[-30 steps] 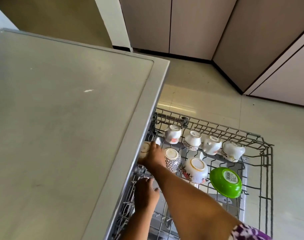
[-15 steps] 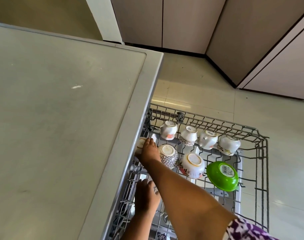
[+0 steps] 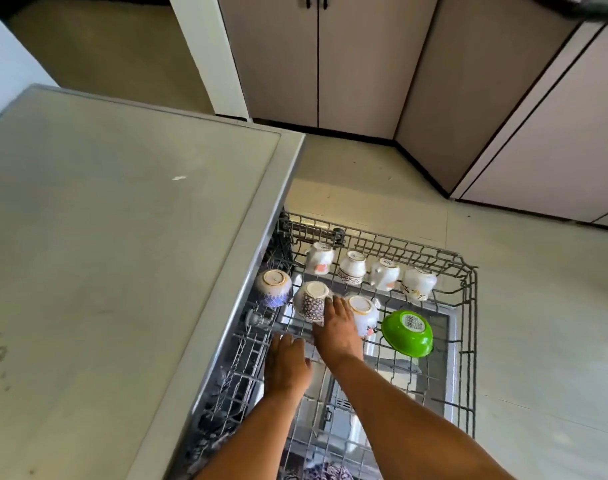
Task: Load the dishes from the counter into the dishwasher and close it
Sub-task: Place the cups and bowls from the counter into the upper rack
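Head view: cups are being arranged in the rack point(image 3: 468, 306) at lower centre. Right hand point(image 3: 337, 332) lies open beside the dotted cup point(image 3: 311, 301), left hand point(image 3: 287, 363) open on the wires. Next, probably more dishes.

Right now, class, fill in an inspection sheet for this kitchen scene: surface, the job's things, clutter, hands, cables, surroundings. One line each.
Surface: grey counter, bare apart from a few small marks.
Job's things: wire rack pulled out; four white cups upside down along the far row; blue-patterned cup, dotted cup, gold-rimmed cup and green bowl inverted in front.
Clutter: nothing seen.
Hands: left hand lies flat on the rack wires; right hand reaches between the dotted and gold-rimmed cups, fingers straight, gripping nothing.
Cables: nothing seen.
Surroundings: tiled floor, beige cabinet doors.
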